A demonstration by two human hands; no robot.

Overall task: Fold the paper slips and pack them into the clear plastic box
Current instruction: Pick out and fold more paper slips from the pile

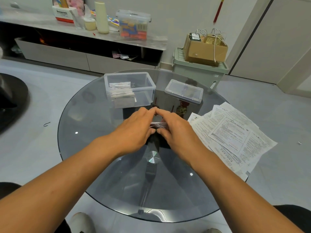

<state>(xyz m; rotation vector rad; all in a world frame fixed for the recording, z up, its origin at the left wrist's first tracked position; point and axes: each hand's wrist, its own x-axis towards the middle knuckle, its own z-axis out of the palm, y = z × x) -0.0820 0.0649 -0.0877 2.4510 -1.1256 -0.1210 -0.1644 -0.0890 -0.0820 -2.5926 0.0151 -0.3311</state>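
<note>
Folded paper slip mostly hidden, pinched between left hand and right hand, clear plastic box part-filled with folded slips.

Round glass table, pale tiled floor, low cabinet, possibly door right.

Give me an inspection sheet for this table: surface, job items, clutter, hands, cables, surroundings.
Surface: round glass table, dark tinted, with light reflections.
Job's things: open clear box with folded slips stacked at its left end; its lid lies to the right; unfolded sheets piled at the right edge; one folded slip between the hands.
Clutter: nothing seen on the table.
Hands: left hand and right hand together pinch the slip.
Cables: white cord on the cardboard box.
Surroundings: shelf with containers, green bin, tiled floor.
</note>
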